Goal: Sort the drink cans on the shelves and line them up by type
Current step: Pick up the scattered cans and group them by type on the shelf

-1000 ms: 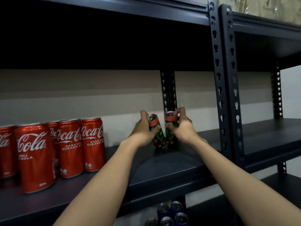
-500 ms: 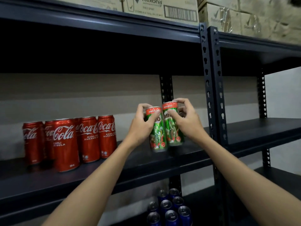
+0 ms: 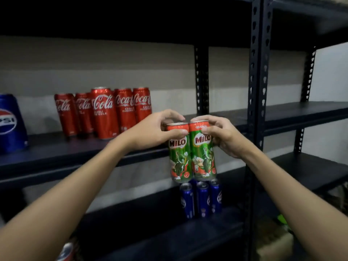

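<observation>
Before shelf, 2 gripped Milo cans.

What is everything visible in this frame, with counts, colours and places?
Milo cans: two, green with red tops, held side by side in front of the shelf edge.
Coca-Cola cans: five visible, red, middle shelf, left.
Pepsi can: one, blue, middle shelf, far left.
blue cans: at least three, lower shelf, below the Milo cans.
shelving: dark metal, perforated uprights.
left hand: grips the left Milo can.
right hand: grips the right one.
</observation>
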